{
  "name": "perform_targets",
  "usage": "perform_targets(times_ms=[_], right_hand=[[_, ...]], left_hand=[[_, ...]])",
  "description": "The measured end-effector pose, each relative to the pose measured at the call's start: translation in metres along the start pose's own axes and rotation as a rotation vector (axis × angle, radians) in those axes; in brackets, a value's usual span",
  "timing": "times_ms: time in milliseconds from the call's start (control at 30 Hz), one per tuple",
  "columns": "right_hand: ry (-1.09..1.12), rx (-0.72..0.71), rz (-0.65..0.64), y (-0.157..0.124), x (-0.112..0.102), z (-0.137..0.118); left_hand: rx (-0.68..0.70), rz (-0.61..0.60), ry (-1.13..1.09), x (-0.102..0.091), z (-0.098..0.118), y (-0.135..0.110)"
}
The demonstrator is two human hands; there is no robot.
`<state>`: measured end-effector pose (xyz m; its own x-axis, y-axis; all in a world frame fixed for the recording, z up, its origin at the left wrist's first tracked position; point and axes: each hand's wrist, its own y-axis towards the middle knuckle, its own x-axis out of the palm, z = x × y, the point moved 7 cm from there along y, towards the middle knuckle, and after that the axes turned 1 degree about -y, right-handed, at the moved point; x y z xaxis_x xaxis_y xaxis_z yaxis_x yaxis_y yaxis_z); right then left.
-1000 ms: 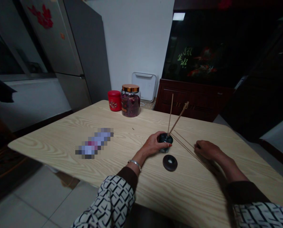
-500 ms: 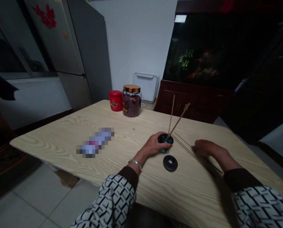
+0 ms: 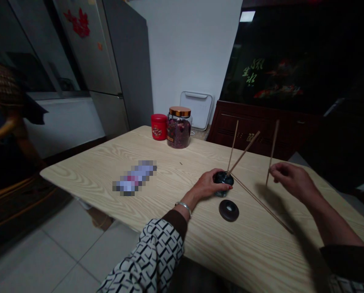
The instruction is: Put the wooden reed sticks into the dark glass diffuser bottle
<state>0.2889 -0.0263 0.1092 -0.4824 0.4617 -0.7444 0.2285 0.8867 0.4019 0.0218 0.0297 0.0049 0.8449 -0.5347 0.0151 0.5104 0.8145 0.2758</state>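
Note:
My left hand [image 3: 208, 186] is wrapped round a small dark pot [image 3: 223, 179] on the wooden table [image 3: 157, 211]. Two thin sticks [image 3: 240, 156] stand up out of the pot, leaning apart. My right hand [image 3: 288, 181] is raised above the table to the right of the pot and pinches a third thin stick [image 3: 272, 152], held almost upright. A long stick [image 3: 263, 205] lies flat on the table between the pot and my right arm. A dark round lid [image 3: 229, 210] rests just in front of the pot.
A glass jar with a copper lid [image 3: 178, 127] and a red tin [image 3: 158, 126] stand at the table's far edge. A blurred flat object [image 3: 135, 178] lies on the left part. A wooden cabinet [image 3: 261, 130] stands behind the table, a chair [image 3: 7, 162] at left.
My right hand has lifted off the table with one stick pinched in its fingers, now held nearly upright. The left hand stays on the pot. The camera view has shifted left.

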Motion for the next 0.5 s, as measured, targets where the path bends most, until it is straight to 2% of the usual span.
perform_targets(times_ms=[100,200,333,500], right_hand=[[0.506,0.091,0.266,-0.008,-0.016,-0.024],[0.791,0.078,0.389,-0.018,-0.011,-0.055],[0.765,-0.042,0.370,-0.025,0.005,-0.087],[0.645,-0.113,0.328,-0.030,0.019,-0.102]], left_hand=[[0.008,-0.010,-0.007,0.001,0.003,0.000],[0.006,-0.024,-0.020,0.002,0.006,-0.001],[0.010,-0.015,0.011,0.002,0.009,-0.001],[0.012,-0.003,0.038,0.001,0.009,-0.001]])
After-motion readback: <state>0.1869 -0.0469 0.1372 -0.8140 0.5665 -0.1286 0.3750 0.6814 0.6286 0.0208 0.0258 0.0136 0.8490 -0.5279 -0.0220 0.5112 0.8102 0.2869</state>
